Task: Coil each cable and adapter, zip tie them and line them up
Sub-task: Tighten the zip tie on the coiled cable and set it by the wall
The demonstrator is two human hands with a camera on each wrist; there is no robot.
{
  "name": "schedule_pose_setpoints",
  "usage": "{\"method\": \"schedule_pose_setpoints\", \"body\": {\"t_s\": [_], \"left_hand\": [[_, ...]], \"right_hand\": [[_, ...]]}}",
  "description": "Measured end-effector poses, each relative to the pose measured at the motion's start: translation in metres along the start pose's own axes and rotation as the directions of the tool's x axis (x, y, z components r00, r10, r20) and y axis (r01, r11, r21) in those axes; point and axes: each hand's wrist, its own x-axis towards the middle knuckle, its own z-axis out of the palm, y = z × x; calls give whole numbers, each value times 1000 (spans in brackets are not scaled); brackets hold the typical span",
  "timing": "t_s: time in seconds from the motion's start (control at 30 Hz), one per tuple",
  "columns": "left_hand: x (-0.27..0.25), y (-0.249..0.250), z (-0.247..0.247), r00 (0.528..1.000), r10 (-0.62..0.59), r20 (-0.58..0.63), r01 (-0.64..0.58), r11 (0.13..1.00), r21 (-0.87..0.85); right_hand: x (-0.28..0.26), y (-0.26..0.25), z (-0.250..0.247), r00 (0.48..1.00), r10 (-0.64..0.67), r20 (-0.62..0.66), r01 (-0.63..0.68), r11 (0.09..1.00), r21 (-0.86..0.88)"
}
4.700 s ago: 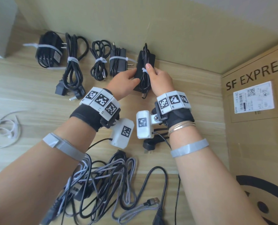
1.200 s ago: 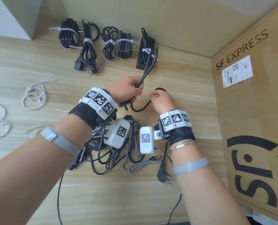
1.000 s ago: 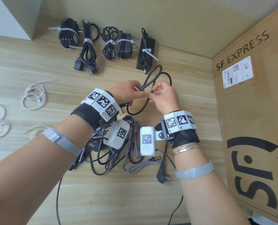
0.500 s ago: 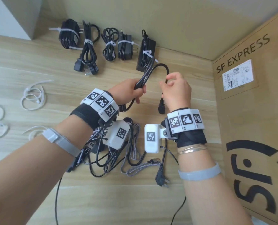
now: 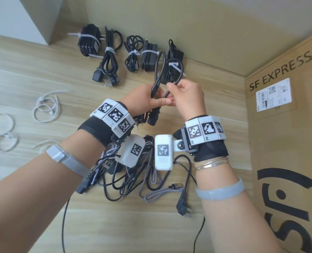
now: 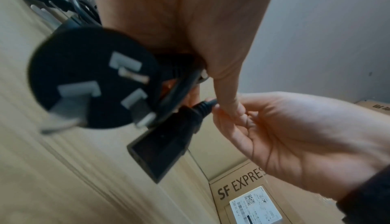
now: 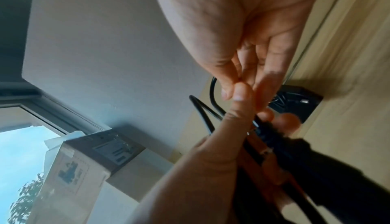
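Above the middle of the table, the left hand grips a folded black power cord while the right hand pinches its loop. The cord looks light but springy, so holding the gathered strands mid-bundle should suit best.

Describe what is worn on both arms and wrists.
Each wrist carries a black fabric cuff topped by white blocks with black square markers, plus a white camera pod with a marker. Grey bands circle both forearms; thin bangles sit on the right.

Room corner: wood-grain floor, plain wall, shipping carton.
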Motion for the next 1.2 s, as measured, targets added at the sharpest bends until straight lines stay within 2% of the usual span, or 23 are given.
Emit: {"method": "schedule_pose_setpoints", "body": {"t_s": [0.2,0.27,0.37,0.43,0.57,0.7,0.83,1.0,1.2], "left_hand": [[-15,-7,-26,998,-55,-35,54,998,-20],[-19,-12,-32,997,-63,-51,62,998,-18],[-28,-19,-41,993,-103,-53,93,983,-161],[-33,-24,-49,985,-137,-106,112,971,-212],[-45,-34,-66,971,-158,-180,117,969,-217],[-59,-47,-83,950,-232,-210,187,959,-212],[-75,-60,-98,924,-308,-228,255,939,-232],[-93,-74,-114,881,-394,-261,308,898,-315],[-111,-87,-125,880,-419,-226,326,877,-354]], "right_hand": [[1,-19,21,991,-14,132,-1,994,110],[-2,-25,30,988,-67,142,58,996,67],[-5,-34,46,979,-105,176,103,994,22],[-7,-39,55,968,-121,220,117,993,30],[-14,-47,75,936,-154,316,159,987,9],[-20,-53,96,904,-158,398,171,985,4],[-27,-54,118,847,-110,521,178,981,-82],[-45,-58,146,745,-78,663,267,945,-189],[-69,-64,184,634,-31,773,328,916,-232]]}}
